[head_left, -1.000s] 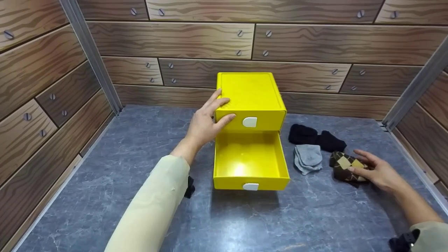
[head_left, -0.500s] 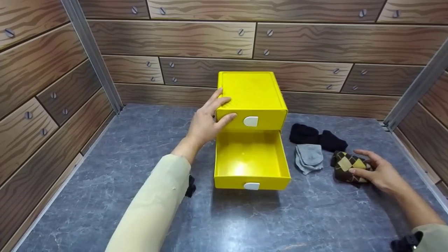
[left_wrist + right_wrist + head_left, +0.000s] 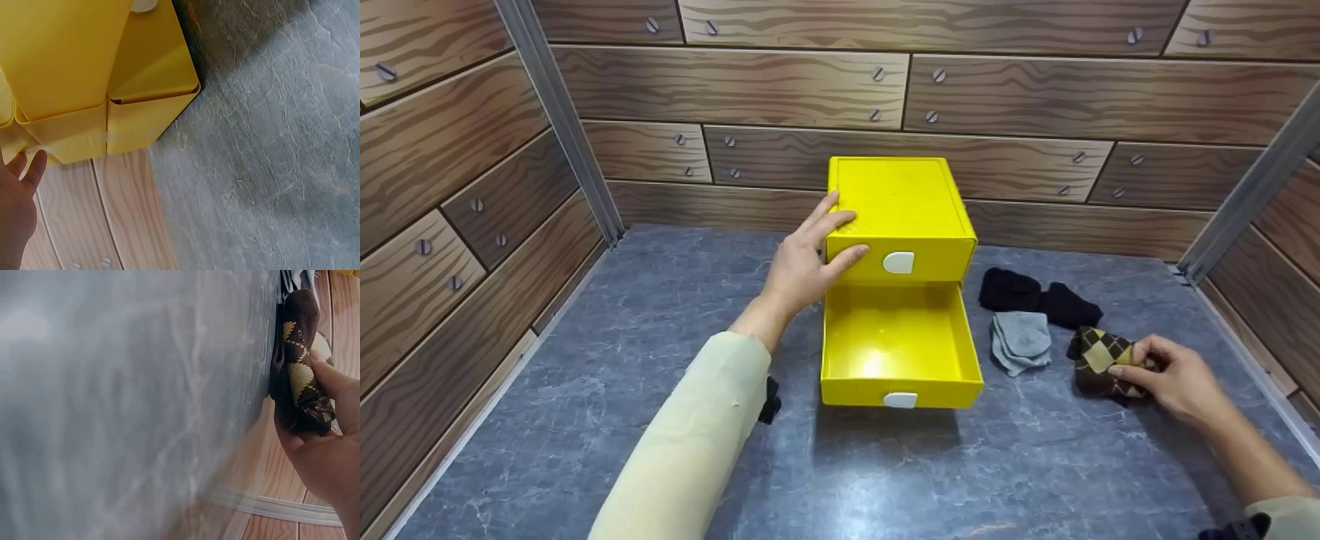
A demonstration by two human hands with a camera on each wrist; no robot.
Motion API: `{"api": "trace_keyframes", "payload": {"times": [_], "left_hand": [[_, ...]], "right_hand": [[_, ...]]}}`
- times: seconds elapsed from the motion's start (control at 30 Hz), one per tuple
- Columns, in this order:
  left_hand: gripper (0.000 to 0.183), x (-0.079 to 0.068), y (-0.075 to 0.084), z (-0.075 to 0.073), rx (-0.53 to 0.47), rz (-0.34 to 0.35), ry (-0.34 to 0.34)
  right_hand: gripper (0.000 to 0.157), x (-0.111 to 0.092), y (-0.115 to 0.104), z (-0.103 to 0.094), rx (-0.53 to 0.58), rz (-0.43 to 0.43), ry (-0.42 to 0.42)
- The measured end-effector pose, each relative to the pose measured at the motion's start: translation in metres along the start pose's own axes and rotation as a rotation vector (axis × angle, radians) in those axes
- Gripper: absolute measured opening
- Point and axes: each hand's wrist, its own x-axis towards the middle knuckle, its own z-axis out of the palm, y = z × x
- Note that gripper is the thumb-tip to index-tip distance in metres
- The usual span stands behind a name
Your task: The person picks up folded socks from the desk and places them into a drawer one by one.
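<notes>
1. Two hands show in the head view. The left hand (image 3: 802, 266) rests on the front corner of the yellow drawer unit (image 3: 896, 195), thumb on the front face, fingers spread over the top. The right hand (image 3: 1181, 379) pinches one end of the argyle sock bundle (image 3: 1099, 360), which lies at the right of the table (image 3: 1035, 465), near the grey sock (image 3: 1021, 337) and black socks (image 3: 1011, 291). The lower drawer (image 3: 859, 392) stands extended.
2. Left wrist view: the left hand's fingers are partly cut off; firm contact cannot be confirmed here. Recommendation: steady the unit with light pressure only.
3. Right wrist view: the grip is narrow, thumb on one side of the fold, fingers under the other. Whether the bundle touches the table cannot be told. In my judgement, every layer should be taken in the pinch, lest the fold loosen.
4. Markings, all views: no brand, label or writing legible.
</notes>
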Motion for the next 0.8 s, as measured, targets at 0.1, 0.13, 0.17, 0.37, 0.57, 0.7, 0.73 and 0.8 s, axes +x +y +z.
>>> {"api": "trace_keyframes", "payload": {"times": [0.1, 0.13, 0.17, 0.37, 0.57, 0.7, 0.73, 0.8], "left_hand": [[0.061, 0.0, 0.0, 0.0, 0.003, -0.004, -0.002], [0.061, 0.0, 0.0, 0.0, 0.003, -0.005, -0.002], [0.061, 0.0, 0.0, 0.0, 0.004, -0.006, -0.002], [0.06, 0.0, 0.001, 0.0, 0.001, -0.003, -0.003], [0.06, 0.0, 0.001, 0.0, 0.0, -0.002, -0.001], [0.06, 0.0, 0.0, 0.0, -0.001, 0.002, -0.003], [0.06, 0.0, 0.0, 0.0, -0.001, 0.003, -0.003], [0.06, 0.0, 0.0, 0.0, 0.002, 0.005, -0.001]], "right_hand": [[0.018, -0.003, -0.001, -0.002, 0.032, -0.002, -0.025], [0.017, -0.003, -0.002, -0.003, 0.03, 0.003, -0.04], [0.019, -0.004, -0.002, -0.005, 0.022, 0.009, -0.058], [0.042, -0.008, -0.009, -0.018, -0.057, 0.056, -0.172], [0.047, -0.011, -0.034, -0.03, 0.049, 0.055, -0.219], [0.043, -0.013, -0.061, -0.034, 0.142, 0.014, -0.22], [0.043, -0.014, -0.068, -0.034, 0.16, 0.004, -0.22], [0.041, -0.014, -0.084, -0.033, 0.193, -0.022, -0.224]]}}
